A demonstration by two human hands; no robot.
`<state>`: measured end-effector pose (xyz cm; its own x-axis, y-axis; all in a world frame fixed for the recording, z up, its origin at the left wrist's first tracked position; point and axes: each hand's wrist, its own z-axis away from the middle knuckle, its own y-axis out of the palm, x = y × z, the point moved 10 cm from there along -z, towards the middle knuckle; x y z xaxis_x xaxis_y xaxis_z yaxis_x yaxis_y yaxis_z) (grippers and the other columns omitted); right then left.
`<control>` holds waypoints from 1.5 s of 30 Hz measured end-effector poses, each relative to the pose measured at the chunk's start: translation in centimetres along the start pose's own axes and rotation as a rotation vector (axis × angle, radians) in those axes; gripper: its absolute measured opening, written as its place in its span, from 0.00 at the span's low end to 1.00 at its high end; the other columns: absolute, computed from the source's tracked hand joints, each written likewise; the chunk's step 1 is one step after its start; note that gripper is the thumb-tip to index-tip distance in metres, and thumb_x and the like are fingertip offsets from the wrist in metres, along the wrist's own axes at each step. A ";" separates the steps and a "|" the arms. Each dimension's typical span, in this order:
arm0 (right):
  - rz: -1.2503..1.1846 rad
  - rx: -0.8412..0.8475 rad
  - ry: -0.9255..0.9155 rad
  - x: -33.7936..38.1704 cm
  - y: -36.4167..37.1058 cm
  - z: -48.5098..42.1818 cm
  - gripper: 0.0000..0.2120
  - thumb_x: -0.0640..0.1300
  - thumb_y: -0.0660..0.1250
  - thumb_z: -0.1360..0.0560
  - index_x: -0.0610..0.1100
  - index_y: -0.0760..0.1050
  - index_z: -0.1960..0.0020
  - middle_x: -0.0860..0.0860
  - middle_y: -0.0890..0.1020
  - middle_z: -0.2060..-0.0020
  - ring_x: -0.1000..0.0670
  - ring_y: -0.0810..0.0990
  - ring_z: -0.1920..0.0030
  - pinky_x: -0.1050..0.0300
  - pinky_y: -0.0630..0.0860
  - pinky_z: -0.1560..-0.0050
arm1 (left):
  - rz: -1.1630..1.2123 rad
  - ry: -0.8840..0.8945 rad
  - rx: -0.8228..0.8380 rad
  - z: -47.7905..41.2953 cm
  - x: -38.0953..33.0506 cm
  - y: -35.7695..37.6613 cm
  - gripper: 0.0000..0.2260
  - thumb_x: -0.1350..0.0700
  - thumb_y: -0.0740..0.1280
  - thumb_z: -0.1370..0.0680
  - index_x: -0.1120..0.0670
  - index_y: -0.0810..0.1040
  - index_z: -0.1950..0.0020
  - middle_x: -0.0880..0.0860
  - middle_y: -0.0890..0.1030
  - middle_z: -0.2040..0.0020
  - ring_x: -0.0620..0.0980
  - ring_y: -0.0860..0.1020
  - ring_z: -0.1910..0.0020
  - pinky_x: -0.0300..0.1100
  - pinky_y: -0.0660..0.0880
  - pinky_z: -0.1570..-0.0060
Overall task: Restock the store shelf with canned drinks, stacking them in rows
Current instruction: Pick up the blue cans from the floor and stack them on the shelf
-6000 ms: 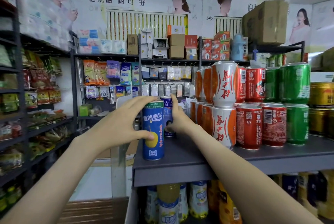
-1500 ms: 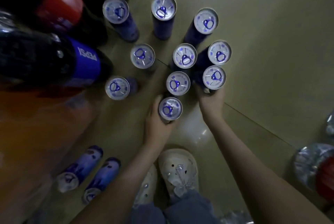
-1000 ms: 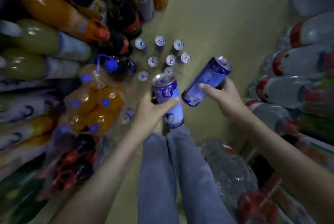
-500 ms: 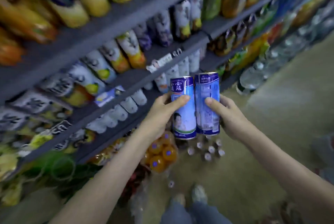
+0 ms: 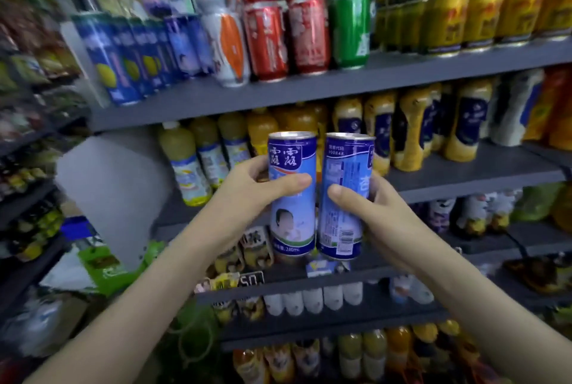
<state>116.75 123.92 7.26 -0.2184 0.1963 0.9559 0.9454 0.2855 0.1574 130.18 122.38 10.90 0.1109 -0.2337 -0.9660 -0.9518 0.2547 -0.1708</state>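
Blue slim cans, two of them, sit at frame centre in the head view. The left hand [image 5: 253, 188] grasps the left can [image 5: 292, 194] and the right hand [image 5: 371, 207] grasps the right can [image 5: 345, 198]. Both are upright, sides almost touching, well below the top shelf [image 5: 309, 86]. Its blue row [image 5: 123, 58] stands at upper left.

Risk, as judged: a can pushed in crooked could topple tightly packed neighbours, and the held pair could knock together.

Blur smears the left side. Free space behind the blue row is hidden.
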 end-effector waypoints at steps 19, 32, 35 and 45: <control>0.086 0.018 -0.321 9.4 19.8 -25.7 0.22 0.43 0.70 0.28 0.45 0.68 0.36 0.49 0.81 0.45 0.52 0.82 0.48 0.58 0.79 0.48 | -0.014 0.519 -0.420 -2.4 -16.0 -33.5 0.28 0.37 0.80 0.53 0.50 0.85 0.59 0.50 0.85 0.59 0.49 0.82 0.61 0.45 0.79 0.60; 0.305 -0.053 -0.012 4.9 19.5 -37.5 0.35 0.28 0.68 0.29 0.47 0.52 0.33 0.38 0.76 0.46 0.43 0.77 0.52 0.41 0.76 0.45 | -0.015 0.578 -0.528 -5.0 -17.2 -42.5 0.12 0.44 0.78 0.43 0.47 0.85 0.63 0.47 0.85 0.60 0.46 0.82 0.60 0.46 0.78 0.54; 0.424 -0.062 -0.052 5.1 19.4 -38.2 0.46 0.30 0.72 0.31 0.51 0.45 0.27 0.39 0.73 0.40 0.44 0.78 0.48 0.49 0.80 0.55 | -0.014 0.583 -0.525 -6.1 -17.1 -42.4 0.09 0.45 0.76 0.41 0.46 0.85 0.64 0.45 0.84 0.62 0.43 0.81 0.63 0.40 0.77 0.61; 1.410 -0.011 -0.512 10.0 22.1 -36.0 0.57 0.40 0.76 0.35 0.43 0.37 0.24 0.49 0.44 0.25 0.49 0.41 0.25 0.59 0.49 0.28 | -0.003 0.632 -0.471 -7.6 -16.6 -42.1 0.20 0.37 0.76 0.50 0.44 0.85 0.63 0.44 0.84 0.63 0.41 0.81 0.67 0.33 0.75 0.71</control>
<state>144.15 98.39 29.21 0.7921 0.5957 0.1329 0.4475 -0.4187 -0.7902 166.28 108.42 35.64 0.0642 -0.7591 -0.6478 -0.9883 -0.1382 0.0640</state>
